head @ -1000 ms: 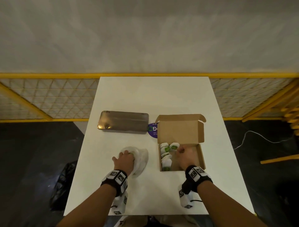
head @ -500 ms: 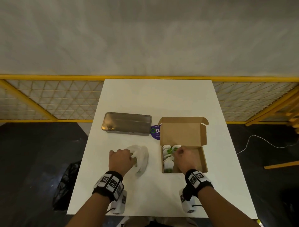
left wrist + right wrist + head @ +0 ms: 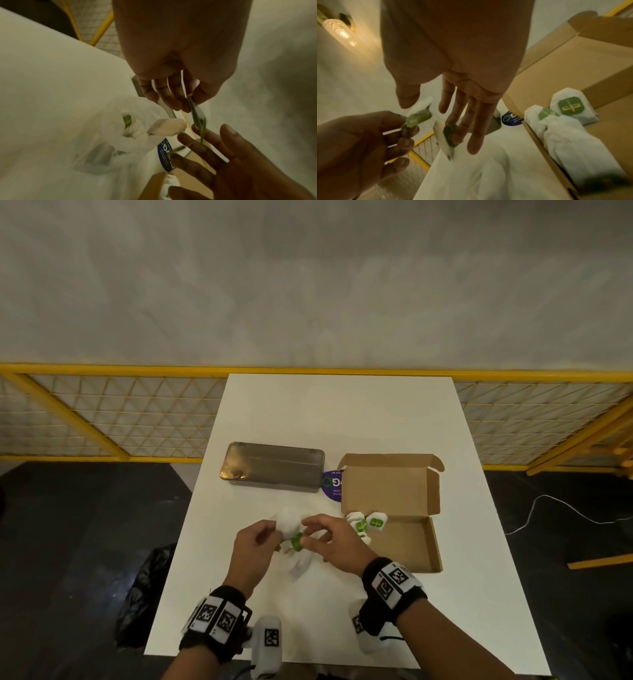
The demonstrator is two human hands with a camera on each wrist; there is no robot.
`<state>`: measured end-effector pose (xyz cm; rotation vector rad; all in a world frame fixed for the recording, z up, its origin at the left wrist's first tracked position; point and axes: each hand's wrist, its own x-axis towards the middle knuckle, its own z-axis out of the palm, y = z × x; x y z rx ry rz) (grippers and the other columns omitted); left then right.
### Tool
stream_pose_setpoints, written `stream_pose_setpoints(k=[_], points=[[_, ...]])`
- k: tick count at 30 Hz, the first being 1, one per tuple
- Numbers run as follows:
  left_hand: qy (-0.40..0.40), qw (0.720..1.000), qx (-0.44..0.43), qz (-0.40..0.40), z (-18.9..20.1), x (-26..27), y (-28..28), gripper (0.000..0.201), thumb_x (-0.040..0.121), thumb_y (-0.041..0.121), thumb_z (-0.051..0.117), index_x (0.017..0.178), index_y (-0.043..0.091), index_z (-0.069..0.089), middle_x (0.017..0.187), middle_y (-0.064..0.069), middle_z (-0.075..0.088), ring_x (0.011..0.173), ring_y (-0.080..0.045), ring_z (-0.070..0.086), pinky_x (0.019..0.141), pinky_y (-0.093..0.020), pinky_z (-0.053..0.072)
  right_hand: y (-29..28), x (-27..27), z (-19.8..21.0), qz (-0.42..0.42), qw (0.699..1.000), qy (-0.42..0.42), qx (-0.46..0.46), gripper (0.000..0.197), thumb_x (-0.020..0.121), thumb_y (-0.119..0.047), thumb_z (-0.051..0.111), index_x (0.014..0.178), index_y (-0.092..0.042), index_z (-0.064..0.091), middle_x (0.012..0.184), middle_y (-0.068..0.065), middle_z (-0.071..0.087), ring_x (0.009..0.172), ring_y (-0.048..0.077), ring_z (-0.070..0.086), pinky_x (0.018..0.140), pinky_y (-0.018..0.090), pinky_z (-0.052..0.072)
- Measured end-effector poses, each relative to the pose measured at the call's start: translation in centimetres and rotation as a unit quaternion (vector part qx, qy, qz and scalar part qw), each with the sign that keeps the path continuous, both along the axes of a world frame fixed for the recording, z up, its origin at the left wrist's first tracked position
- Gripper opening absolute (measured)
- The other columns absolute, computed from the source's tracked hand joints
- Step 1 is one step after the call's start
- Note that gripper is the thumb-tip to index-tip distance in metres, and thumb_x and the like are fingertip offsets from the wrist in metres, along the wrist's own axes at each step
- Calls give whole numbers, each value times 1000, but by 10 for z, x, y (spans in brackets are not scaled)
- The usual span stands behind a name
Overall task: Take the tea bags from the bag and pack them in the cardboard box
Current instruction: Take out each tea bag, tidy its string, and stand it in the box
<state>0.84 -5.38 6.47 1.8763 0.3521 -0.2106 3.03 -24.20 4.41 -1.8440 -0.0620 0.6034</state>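
Both hands meet above the table [image 3: 342, 412], over the plastic bag [image 3: 298, 563] that lies crumpled at about 6 o'clock from the tin [image 3: 272, 467]. The left hand [image 3: 251, 549] pinches the green tag [image 3: 197, 115] of a tea bag [image 3: 164, 127] between thumb and forefinger, its other fingers curled loosely; from the left wrist the white sachet hangs below that pinch on its string, just above the bag's open mouth, where one more green tag shows through the plastic. The right hand [image 3: 330, 542] comes in from 3 o'clock with fingers spread and nearly straight; in the right wrist view a second green tag [image 3: 450, 134] lies against the middle fingertips with a blurred white sachet beside it, and the thumb stands clear of it, so I cannot tell whether that hand truly holds it or only touches it. String runs across the right fingers [image 3: 197, 146] in the left wrist view. The box [image 3: 411, 546] sits open at 3 o'clock from the hands, lid flap standing up at its far side. Several packed tea bags [image 3: 366, 523] are lined along its left wall and far left corner, green tags up; the rest of the floor is bare cardboard. A round purple sticker [image 3: 332, 484] lies between the tin and the box.
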Motion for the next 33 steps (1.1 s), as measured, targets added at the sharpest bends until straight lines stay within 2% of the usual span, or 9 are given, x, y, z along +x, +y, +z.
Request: stream_pose_setpoints(k=[3,10,15,20,23,25,27,30,33], points=[[1,999,-53,9,7,-3,-8,17,88,-1,58,88,8,72,68,-3,68,58,-6,57,55,-15,46,2,1,8,-3,998,32,45,22,91,-22,67,112,-26,61,109,2,69,83,20,67,59,26,54],[33,995,-85,26,1,-7,-18,14,90,3,59,91,8,72,71,-8,69,63,-15,59,61,-30,46,-11,-2,10,-29,996,54,63,18,86,-12,73,100,-23,68,83,2,72,60,13,63,60,30,56],[34,996,-83,21,2,-7,-35,10,92,8,60,94,8,70,73,-5,72,62,-13,63,59,-25,50,-24,-9,8,-89,993,59,54,14,84,-10,75,91,-22,71,85,13,73,58,16,62,62,32,56],[3,1000,1,-13,0,-6,-35,6,89,9,65,86,7,69,77,-3,72,57,-8,63,57,-14,50,-40,-20,6,-143,984,72,74,16,82,-6,75,96,-13,71,85,19,73,64,24,62,66,37,54],[-3,989,104,-101,-5,-7,-33,5,87,13,68,82,14,69,80,2,70,63,-11,64,62,-16,52,-48,-23,8,-147,985,65,66,18,82,-4,75,97,-14,71,86,16,74,71,23,65,69,37,56],[1,984,132,-120,-8,-9,-34,5,86,17,69,82,17,70,81,4,70,67,-9,65,67,-20,54,-49,-24,10,-135,988,62,50,18,82,-2,74,96,-13,71,85,16,74,71,24,64,69,37,55],[15,992,96,-80,-8,-11,-37,4,84,15,70,81,14,69,81,3,70,65,-9,67,66,-22,53,-47,-25,12,-110,990,74,47,17,82,1,72,93,-13,71,78,14,73,66,26,60,66,37,53],[41,999,18,25,-5,-12,-42,1,85,10,67,83,10,67,80,-1,71,68,-13,69,68,-27,51,-45,-27,13,-46,996,76,25,19,81,-2,72,90,-17,71,72,3,72,61,19,63,61,31,56],[67,985,-91,128,0,-10,-45,5,86,9,65,89,6,68,84,-9,69,78,-21,64,74,-32,50,-41,-30,13,-15,997,76,-5,17,79,-4,73,89,-18,70,74,1,73,60,18,65,61,30,57]])
